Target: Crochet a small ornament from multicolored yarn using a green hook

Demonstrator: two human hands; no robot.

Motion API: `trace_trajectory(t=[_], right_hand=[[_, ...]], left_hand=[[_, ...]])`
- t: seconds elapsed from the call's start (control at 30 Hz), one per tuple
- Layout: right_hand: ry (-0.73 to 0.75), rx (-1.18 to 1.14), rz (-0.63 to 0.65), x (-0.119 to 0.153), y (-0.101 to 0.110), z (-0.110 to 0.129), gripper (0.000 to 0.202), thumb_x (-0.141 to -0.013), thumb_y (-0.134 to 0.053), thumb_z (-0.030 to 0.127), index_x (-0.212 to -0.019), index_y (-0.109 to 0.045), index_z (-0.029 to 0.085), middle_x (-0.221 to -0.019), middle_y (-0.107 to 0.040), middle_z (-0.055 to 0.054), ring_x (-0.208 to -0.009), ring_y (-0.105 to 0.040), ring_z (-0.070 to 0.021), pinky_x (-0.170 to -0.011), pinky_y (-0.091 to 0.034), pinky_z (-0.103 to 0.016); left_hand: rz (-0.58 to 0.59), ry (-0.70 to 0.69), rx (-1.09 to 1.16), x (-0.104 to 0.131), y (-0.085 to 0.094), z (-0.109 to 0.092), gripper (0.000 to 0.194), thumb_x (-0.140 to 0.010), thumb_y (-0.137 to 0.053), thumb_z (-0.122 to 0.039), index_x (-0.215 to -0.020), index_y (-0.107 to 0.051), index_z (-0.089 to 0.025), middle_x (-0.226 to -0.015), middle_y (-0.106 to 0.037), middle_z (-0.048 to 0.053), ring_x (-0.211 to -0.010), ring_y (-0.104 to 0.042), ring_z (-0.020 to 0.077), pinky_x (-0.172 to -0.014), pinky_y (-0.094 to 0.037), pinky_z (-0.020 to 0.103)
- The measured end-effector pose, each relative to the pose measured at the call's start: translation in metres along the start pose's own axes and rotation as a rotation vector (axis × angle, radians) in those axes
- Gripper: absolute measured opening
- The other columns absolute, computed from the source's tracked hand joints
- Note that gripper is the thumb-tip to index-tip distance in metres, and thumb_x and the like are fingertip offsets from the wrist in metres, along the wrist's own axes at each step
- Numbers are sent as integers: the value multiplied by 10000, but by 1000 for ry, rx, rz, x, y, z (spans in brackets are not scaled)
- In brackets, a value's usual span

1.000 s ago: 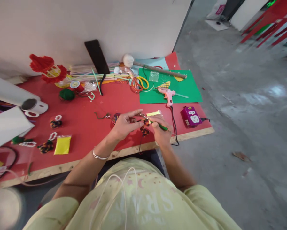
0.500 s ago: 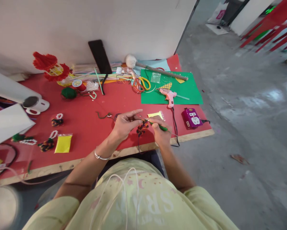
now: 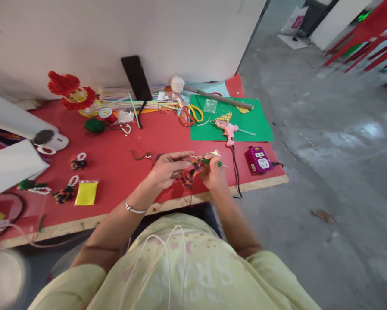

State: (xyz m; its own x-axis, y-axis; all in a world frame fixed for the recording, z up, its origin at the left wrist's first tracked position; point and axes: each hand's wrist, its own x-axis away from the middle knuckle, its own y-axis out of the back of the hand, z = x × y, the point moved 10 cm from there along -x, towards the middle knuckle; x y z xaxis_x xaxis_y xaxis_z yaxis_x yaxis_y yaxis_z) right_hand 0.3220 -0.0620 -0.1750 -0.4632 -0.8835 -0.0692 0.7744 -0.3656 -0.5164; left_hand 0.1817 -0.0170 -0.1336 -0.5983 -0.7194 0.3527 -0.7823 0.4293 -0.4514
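Note:
A small dark multicoloured yarn piece (image 3: 188, 177) hangs between my hands near the table's front edge. My left hand (image 3: 168, 168) pinches its upper left side, with the index finger stretched along the top. In my right hand (image 3: 213, 172) is a green-handled crochet hook (image 3: 216, 162), its metal tip pointing left to the yarn at my left fingertips. A yarn strand hangs below the piece. Behind my right hand, a yellow packet (image 3: 216, 153) is mostly hidden.
On the red table (image 3: 116, 150) a pink glue gun (image 3: 228, 130) lies on green sheet, near scissors (image 3: 195, 113) and a purple power socket (image 3: 260, 160). A phone (image 3: 136, 77) leans on the wall. Beaded yarn pieces (image 3: 64, 194) and a mug (image 3: 49, 141) are left.
My right hand has turned and moved slightly left with the hook, now lying more level. The yarn piece hangs a little lower and shows more. The camera view has shifted slightly.

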Motion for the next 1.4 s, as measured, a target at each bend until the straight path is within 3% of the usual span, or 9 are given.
trace_trajectory(t=[0.2, 0.57, 0.67, 0.77, 0.87, 1.0, 1.13, 1.3, 1.4], right_hand=[[-30, 80, 211, -10, 3, 27, 329, -818, -822, 597, -809, -767, 273, -801, -798, 20, -791, -772, -155, -670, -608, -278], [-48, 211, 324, -13, -5, 45, 311, -825, -813, 594, -809, -813, 284, -826, -836, -14, -808, -804, -212, -742, -660, -382], [3, 305, 384, -13, -6, 54, 242, -895, -770, 523, -872, -829, 289, -886, -851, -17, -895, -813, -225, -809, -661, -396], [72, 458, 421, -10, -10, 67, 212, -939, -730, 471, -929, -837, 289, -953, -860, -16, -951, -809, -227, -852, -658, -394], [175, 595, 456, -4, -21, 82, 190, -971, -695, 417, -976, -837, 292, -982, -859, -12, -940, -805, -214, -898, -646, -387], [421, 804, 447, 11, -41, 100, 144, -983, -685, 328, -1027, -821, 307, -1033, -856, -20, -953, -796, -210, -909, -626, -399], [636, 968, 362, 31, -50, 94, 142, -933, -759, 332, -1067, -806, 339, -1142, -847, -35, -1006, -773, -237, -936, -620, -453], [803, 945, 146, 51, -36, 80, 212, -894, -797, 421, -1103, -796, 388, -1167, -839, -45, -1022, -750, -268, -904, -626, -480], [808, 885, 206, 50, -37, 82, 203, -888, -791, 474, -1078, -798, 404, -1132, -845, -31, -979, -762, -261, -865, -635, -473]], left_hand=[[11, -29, -79, 2, 0, -8, 351, -601, -898, -181, -950, -869, -153, -732, -754, 51, -410, -280, -3, -418, -138, 220], [38, -30, -131, -1, 1, -10, 333, -611, -905, -200, -942, -877, -170, -670, -736, 39, -400, -283, -1, -404, -160, 205], [9, -90, -178, -1, 3, -14, 338, -604, -926, -207, -936, -871, -169, -733, -781, 55, -449, -476, 45, -431, -340, 201], [-50, -214, -254, 0, 5, -23, 364, -587, -944, -209, -938, -862, -159, -817, -818, 78, -672, -711, 156, -640, -571, 277], [-161, -331, -382, 4, 10, -31, 357, -626, -917, -211, -971, -860, -143, -822, -822, 78, -717, -742, 180, -722, -608, 315], [-282, -413, -496, 9, 15, -36, 299, -670, -871, -187, -965, -859, -139, -824, -820, 66, -700, -724, 161, -710, -591, 294], [-231, -386, -334, 4, 11, -31, 353, -656, -873, -167, -1007, -850, -146, -704, -746, 9, -596, -630, 98, -579, -495, 224], [-27, -87, -54, -6, -2, -7, 407, -593, -910, -191, -995, -855, -166, -577, -618, -39, -401, -317, 9, -406, -189, 196], [73, 56, -10, -5, -5, 2, 390, -567, -908, -173, -955, -864, -176, -658, -697, 9, -395, -276, -5, -412, -124, 204]])
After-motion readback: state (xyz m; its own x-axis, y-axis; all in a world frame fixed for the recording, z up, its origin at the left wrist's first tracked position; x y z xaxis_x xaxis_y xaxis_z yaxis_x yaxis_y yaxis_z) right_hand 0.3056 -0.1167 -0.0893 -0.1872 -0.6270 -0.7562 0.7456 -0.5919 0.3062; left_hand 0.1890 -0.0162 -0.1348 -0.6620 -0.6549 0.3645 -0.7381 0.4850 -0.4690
